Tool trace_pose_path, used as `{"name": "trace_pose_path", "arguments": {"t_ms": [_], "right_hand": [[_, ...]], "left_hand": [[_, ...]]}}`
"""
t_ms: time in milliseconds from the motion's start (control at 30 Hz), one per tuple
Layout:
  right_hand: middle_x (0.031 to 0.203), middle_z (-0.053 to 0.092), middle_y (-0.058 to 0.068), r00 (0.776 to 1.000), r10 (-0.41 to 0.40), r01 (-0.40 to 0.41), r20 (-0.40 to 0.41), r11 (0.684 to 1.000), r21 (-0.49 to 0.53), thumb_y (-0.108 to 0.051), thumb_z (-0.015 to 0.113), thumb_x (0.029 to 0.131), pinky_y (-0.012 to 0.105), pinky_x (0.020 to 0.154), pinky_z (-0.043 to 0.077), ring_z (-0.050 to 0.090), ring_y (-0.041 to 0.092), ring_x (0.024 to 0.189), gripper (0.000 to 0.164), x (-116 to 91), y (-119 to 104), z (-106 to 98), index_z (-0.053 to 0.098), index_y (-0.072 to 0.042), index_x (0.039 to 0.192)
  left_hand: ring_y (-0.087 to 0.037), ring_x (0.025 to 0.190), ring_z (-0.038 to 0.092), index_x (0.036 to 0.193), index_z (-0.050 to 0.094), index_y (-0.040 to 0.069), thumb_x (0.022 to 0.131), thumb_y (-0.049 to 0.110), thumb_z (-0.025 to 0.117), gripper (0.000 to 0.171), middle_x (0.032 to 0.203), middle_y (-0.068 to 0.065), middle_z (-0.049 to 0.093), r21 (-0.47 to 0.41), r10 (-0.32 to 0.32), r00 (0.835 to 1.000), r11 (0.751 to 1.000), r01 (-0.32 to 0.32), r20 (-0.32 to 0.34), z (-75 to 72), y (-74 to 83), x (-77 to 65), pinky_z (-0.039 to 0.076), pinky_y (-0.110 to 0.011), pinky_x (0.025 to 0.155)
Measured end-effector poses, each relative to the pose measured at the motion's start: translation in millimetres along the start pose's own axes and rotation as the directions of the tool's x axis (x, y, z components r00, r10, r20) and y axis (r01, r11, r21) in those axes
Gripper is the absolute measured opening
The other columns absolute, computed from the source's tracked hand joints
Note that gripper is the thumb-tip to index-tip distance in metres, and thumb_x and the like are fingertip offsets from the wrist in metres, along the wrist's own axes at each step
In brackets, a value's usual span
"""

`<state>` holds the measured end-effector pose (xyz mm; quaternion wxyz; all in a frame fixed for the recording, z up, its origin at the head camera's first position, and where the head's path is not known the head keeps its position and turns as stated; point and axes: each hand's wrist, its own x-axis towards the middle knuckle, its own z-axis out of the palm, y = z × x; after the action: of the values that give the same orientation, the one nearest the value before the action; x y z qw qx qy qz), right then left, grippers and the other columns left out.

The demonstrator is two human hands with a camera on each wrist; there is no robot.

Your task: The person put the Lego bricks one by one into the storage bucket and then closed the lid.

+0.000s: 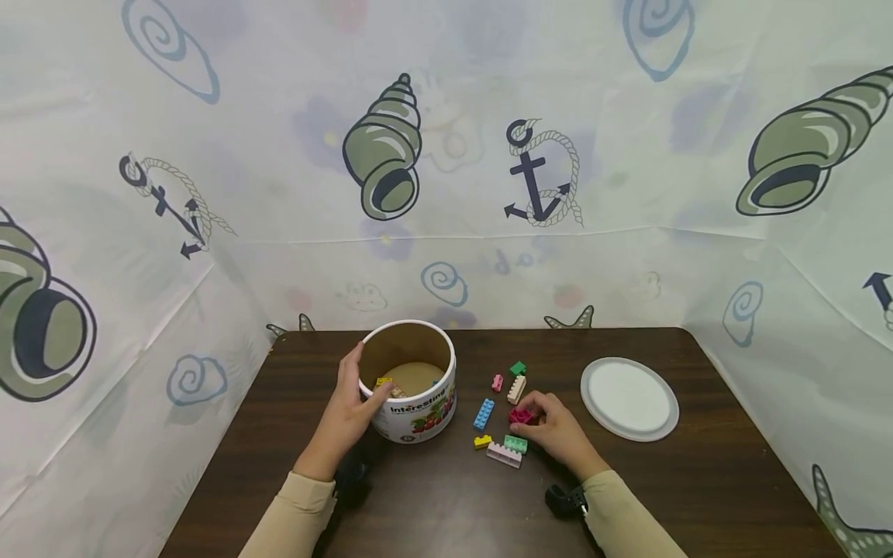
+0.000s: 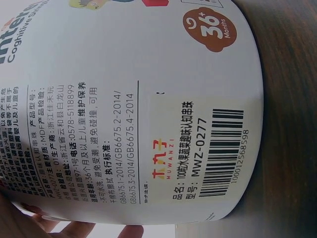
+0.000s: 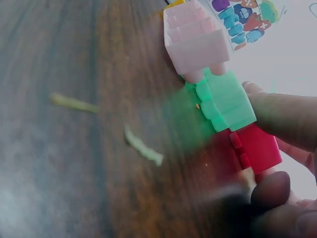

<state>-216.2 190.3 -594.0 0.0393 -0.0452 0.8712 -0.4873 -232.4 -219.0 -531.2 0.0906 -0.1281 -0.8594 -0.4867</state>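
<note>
The left hand (image 1: 346, 411) grips the bucket (image 1: 403, 422) by its rim, likely to steady it on the surface (image 1: 432, 504). To its right, the right hand (image 1: 554, 434) seems to pinch the red block (image 1: 519, 416), fingertips partly hidden; the lid (image 1: 630, 399) lies aside, leaving the bucket uncovered.

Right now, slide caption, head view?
Left hand holds a white tub; right hand pinches a red block beside loose toy blocks.

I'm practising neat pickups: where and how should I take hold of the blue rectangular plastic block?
Probably pinch the blue rectangular plastic block by its long sides, coming from above: it is narrow there, its top uncovered, with dark brown tabletop along both.
</note>
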Motion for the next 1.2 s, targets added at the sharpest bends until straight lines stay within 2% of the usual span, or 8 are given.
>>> {"name": "trace_pose_path", "arguments": {"t_ms": [100,267,500,667,933,1067,1200], "right_hand": [[0.107,0.058,0.009,1.000,0.005,-0.006,0.014,0.999,0.034,-0.031,0.092,0.089,0.028,0.063,0.045,0.052,0.021,0.078,0.028,-0.5,0.4,-0.9,0.073,-0.027,0.109],[0.107,0.061,0.010,0.998,0.024,-0.031,0.057,0.992,0.119,-0.026,0.088,0.093,0.029,0.051,0.047,0.053,0.021,0.064,0.028,-1.6,1.0,-3.1,0.069,-0.024,0.113],[0.112,0.057,0.009,0.995,0.074,-0.084,0.066,0.980,0.182,-0.028,0.077,0.102,0.031,0.050,0.047,0.055,0.024,0.067,0.038,-3.2,0.8,-5.3,0.068,-0.032,0.139],[0.113,0.058,0.010,0.992,0.096,-0.112,0.078,0.967,0.228,-0.031,0.075,0.105,0.030,0.051,0.046,0.053,0.023,0.066,0.026,-1.9,2.4,-6.0,0.072,-0.026,0.131],[0.102,0.058,0.007,0.989,0.143,-0.145,0.028,0.937,0.317,-0.031,0.075,0.104,0.028,0.047,0.043,0.053,0.021,0.063,0.033,0.4,1.6,-7.1,0.055,-0.021,0.128],[0.107,0.057,0.008,0.988,0.153,-0.150,0.018,0.934,0.325,-0.032,0.071,0.107,0.027,0.048,0.046,0.053,0.021,0.064,0.033,0.1,-0.1,-7.9,0.062,-0.025,0.138],[0.110,0.059,0.009,0.991,0.132,-0.131,0.023,0.921,0.366,-0.034,0.074,0.105,0.025,0.047,0.044,0.051,0.018,0.063,0.035,-2.1,-0.1,-8.3,0.064,-0.019,0.135]], "left_hand": [[-0.045,0.161,0.032,0.176,0.010,0.015,0.103,0.043,0.074,0.101,0.177,-0.017,0.018,-0.003,0.003,1.000,1.000,-0.003,0.001,-0.1,0.2,0.4,0.030,-0.073,0.127],[-0.046,0.160,0.033,0.176,0.010,0.015,0.103,0.042,0.074,0.100,0.177,-0.018,0.018,0.001,0.007,1.000,1.000,-0.007,0.001,-0.1,-0.5,1.2,0.030,-0.074,0.126],[-0.045,0.160,0.033,0.176,0.010,0.016,0.104,0.043,0.073,0.099,0.177,-0.017,0.019,0.004,0.009,1.000,1.000,-0.009,0.001,0.4,-1.3,1.7,0.030,-0.074,0.126],[-0.045,0.161,0.032,0.176,0.012,0.016,0.104,0.043,0.073,0.098,0.177,-0.017,0.019,0.011,0.009,1.000,1.000,-0.009,-0.005,0.7,-1.5,1.0,0.029,-0.073,0.127],[-0.044,0.160,0.034,0.176,0.013,0.018,0.104,0.043,0.073,0.097,0.177,-0.016,0.020,0.012,0.010,1.000,1.000,-0.010,-0.010,0.9,-2.9,1.0,0.029,-0.073,0.126],[-0.044,0.160,0.034,0.176,0.013,0.017,0.104,0.042,0.073,0.097,0.177,-0.015,0.020,0.008,0.011,1.000,1.000,-0.011,-0.011,0.4,-2.2,1.1,0.030,-0.073,0.126],[-0.043,0.161,0.031,0.175,0.013,0.013,0.104,0.040,0.073,0.097,0.177,-0.018,0.020,0.005,0.023,1.000,1.000,-0.023,-0.009,0.8,-1.5,1.0,0.030,-0.072,0.127]]}}
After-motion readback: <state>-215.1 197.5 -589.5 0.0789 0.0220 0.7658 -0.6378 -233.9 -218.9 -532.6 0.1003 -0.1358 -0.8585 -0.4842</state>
